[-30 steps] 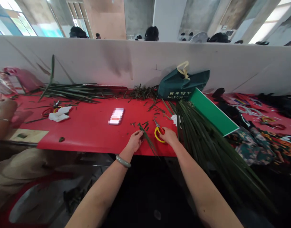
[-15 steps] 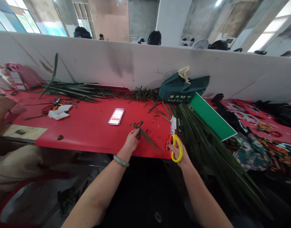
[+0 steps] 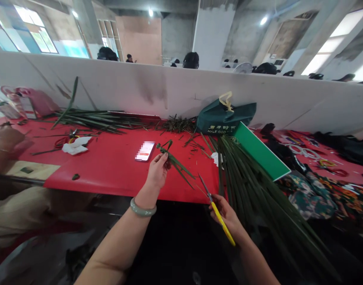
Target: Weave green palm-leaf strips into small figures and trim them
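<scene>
Pinched in my left hand [image 3: 158, 170] is a folded green palm leaf piece [image 3: 178, 165], with a knotted, looped end above my fingers and long strips trailing down to the right. A pale green bangle [image 3: 142, 209] circles my left wrist. My right hand [image 3: 225, 217] grips a pair of scissors [image 3: 218, 217] with yellow handle showing edge-on. Their blades point up and left, close to the tips of the trailing strips. Whether the blades are parted I cannot tell. Behind my left hand a phone [image 3: 145, 151] lies on the red table cover [image 3: 110, 166].
Long palm leaves [image 3: 252, 190] spread off the table at right, beside a green board [image 3: 261, 152]. A dark green bag [image 3: 223, 118] leans against the white partition [image 3: 125, 87]. Cut leaves [image 3: 95, 120] lie along the back. At far left is another person's hand [image 3: 8, 136].
My left hand has lifted the leaf piece up and slightly left. My right hand has turned the scissors from upright to edge-on, blades now leaning toward the leaf strips. The view has tilted up.
</scene>
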Tool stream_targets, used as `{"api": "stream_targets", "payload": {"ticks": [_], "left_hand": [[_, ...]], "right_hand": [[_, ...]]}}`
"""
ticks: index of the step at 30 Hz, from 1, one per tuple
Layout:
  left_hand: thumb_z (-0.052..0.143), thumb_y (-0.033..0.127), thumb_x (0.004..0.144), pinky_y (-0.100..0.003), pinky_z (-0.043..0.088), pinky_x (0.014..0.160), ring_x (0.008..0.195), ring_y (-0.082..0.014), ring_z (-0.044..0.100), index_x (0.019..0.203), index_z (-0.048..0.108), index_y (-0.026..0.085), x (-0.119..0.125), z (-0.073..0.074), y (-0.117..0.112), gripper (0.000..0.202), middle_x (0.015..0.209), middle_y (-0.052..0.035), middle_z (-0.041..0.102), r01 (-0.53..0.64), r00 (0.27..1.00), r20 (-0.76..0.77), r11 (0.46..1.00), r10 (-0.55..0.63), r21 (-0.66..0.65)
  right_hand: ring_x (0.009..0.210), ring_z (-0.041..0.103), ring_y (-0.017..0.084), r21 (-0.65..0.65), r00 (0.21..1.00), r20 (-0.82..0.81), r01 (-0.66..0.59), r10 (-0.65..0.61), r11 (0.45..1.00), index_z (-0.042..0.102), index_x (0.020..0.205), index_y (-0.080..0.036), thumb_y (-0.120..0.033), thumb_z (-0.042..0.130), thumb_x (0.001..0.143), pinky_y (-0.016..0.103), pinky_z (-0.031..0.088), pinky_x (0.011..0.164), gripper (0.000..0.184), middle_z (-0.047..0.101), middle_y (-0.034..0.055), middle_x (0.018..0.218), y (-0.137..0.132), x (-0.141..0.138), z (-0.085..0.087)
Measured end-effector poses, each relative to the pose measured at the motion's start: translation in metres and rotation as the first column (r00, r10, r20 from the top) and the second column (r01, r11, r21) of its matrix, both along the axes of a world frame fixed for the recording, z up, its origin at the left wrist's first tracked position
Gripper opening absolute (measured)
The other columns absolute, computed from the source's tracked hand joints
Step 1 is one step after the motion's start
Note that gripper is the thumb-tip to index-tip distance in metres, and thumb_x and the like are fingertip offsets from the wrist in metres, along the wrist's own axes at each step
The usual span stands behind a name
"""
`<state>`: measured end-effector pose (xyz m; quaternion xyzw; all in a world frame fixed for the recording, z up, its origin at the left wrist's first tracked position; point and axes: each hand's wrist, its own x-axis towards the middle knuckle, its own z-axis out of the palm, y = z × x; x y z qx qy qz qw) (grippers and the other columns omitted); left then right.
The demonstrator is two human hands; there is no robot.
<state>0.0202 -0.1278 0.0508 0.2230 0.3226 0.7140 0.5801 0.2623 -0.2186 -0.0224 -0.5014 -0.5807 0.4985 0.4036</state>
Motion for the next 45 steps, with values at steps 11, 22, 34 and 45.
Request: {"api": "stream_targets", "payload": {"ticks": [11, 22, 34, 45], "left_hand": [[0.068, 0.024, 0.059, -0.016, 0.038, 0.043, 0.045, -0.0048, 0.050, 0.067, 0.054, 0.015, 0.005, 0.010, -0.012, 0.018, 0.054, 0.0049, 0.055, 0.032, 0.999, 0.024, 0.999, -0.032, -0.007], [0.067, 0.023, 0.060, -0.017, 0.039, 0.044, 0.044, -0.0049, 0.051, 0.070, 0.056, 0.016, -0.001, 0.007, -0.012, 0.017, 0.055, 0.0045, 0.057, -0.051, 0.997, 0.063, 0.999, 0.051, -0.006], [0.068, 0.023, 0.059, -0.017, 0.038, 0.044, 0.047, -0.0050, 0.052, 0.069, 0.056, 0.015, 0.006, 0.001, -0.017, 0.017, 0.057, 0.0036, 0.057, 0.018, 0.998, 0.053, 1.000, -0.018, 0.002], [0.070, 0.025, 0.057, -0.019, 0.039, 0.046, 0.047, -0.0061, 0.050, 0.066, 0.052, 0.016, 0.023, -0.005, -0.023, 0.022, 0.055, 0.0049, 0.054, 0.034, 0.999, 0.017, 0.998, -0.033, -0.044]], "right_hand": [[0.083, 0.056, 0.020, 0.033, 0.996, 0.091, -0.020, 0.017, 0.999, 0.050, 0.109, -0.022, -0.031, 0.067, 0.057, 0.035, 0.046, 0.073, 0.055, 0.058, 0.0068, 0.094, -0.006, -0.006, -0.007], [0.090, 0.055, 0.022, 0.052, 0.996, 0.086, -0.025, 0.021, 0.998, 0.052, 0.109, -0.022, -0.028, 0.066, 0.058, 0.036, 0.045, 0.078, 0.053, 0.057, 0.0082, 0.102, -0.012, -0.013, -0.004], [0.084, 0.057, 0.022, 0.063, 0.996, 0.081, -0.030, 0.025, 0.998, 0.049, 0.115, -0.024, -0.031, 0.066, 0.059, 0.035, 0.046, 0.074, 0.058, 0.059, 0.0073, 0.092, -0.011, -0.015, -0.003], [0.081, 0.057, 0.022, 0.063, 0.998, -0.032, 0.062, -0.060, 0.996, 0.050, 0.114, -0.023, -0.035, 0.065, 0.061, 0.034, 0.047, 0.071, 0.056, 0.059, 0.0062, 0.083, -0.006, -0.031, 0.000]]}}
